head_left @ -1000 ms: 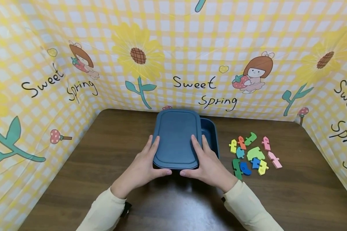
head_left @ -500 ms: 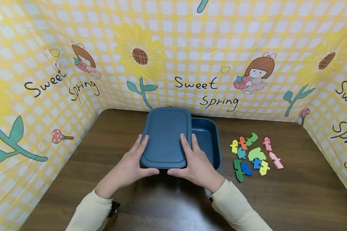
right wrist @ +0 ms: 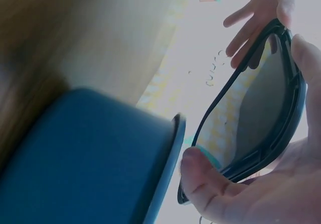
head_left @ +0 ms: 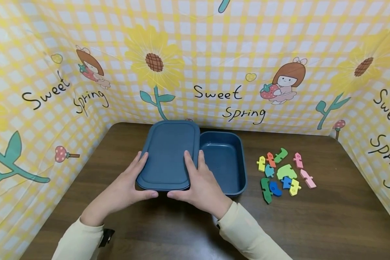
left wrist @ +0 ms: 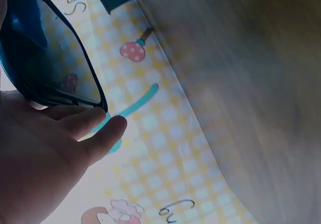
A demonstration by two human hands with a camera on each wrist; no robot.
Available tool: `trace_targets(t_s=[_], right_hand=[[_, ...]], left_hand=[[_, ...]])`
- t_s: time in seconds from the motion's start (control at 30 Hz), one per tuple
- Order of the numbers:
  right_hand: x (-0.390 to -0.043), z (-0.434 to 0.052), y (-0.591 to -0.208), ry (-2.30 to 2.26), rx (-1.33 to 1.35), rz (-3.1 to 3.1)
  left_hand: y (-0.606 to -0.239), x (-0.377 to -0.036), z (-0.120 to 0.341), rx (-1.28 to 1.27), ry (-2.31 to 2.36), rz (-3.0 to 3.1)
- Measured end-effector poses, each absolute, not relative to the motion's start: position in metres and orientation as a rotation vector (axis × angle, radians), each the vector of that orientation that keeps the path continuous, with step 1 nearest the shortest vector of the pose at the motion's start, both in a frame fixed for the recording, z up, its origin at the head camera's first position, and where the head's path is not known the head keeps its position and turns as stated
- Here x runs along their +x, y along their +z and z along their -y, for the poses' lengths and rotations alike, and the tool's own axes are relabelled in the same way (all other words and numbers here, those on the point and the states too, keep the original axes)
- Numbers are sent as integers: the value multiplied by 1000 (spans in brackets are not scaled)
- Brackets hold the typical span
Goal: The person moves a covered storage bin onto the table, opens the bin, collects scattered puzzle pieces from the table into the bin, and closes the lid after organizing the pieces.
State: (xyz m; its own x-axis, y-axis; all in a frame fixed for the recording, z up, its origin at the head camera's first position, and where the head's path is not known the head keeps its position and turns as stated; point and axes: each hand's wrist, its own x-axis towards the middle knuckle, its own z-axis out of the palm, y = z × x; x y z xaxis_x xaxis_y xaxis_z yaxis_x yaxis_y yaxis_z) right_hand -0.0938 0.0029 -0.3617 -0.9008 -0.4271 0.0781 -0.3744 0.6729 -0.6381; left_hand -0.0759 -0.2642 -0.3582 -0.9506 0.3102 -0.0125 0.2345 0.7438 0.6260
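Head view: a dark blue lid (head_left: 167, 155) is held level above a brown table (head_left: 328, 224), gripped at its near corners by both hands. Left hand (head_left: 120, 195) takes the 8 o'clock corner, thumb under the near rim and fingers lying up the left edge; right hand (head_left: 203, 184) takes the 4 o'clock corner in mirror fashion, fingers curled over the right edge. A two-sided grip of this kind keeps the flat panel from tipping. From below, the left wrist view shows the lid's rim (left wrist: 75, 63) resting across curled fingers (left wrist: 95, 128); in the right wrist view the thumb (right wrist: 200, 179) presses that rim from beneath.

Matching blue box (head_left: 225, 164) stands uncovered at 3 o'clock of the lid, its hollow bare, its left wall just under the lid's right edge. Whether the two touch cannot be told. Coloured puzzle pieces (head_left: 284, 175) lie scattered at 3 o'clock of the box, near it but apart.

Edges and room: the yellow checked backdrop (head_left: 214, 65) walls the table at 9, 12 and 3 o'clock, and the lid's far edge sits near the 12 o'clock wall. Open tabletop lies at 9 o'clock of the lid and along the near side, at 6 o'clock, under the cream sleeves (head_left: 247, 234).
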Motion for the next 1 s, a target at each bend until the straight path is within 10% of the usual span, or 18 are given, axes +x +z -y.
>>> trace_targets(t_s=[1.0], right_hand=[[-100, 45, -398, -1121, -494, -2436]], left_hand=[[-375, -81, 309, 359, 865, -2686]])
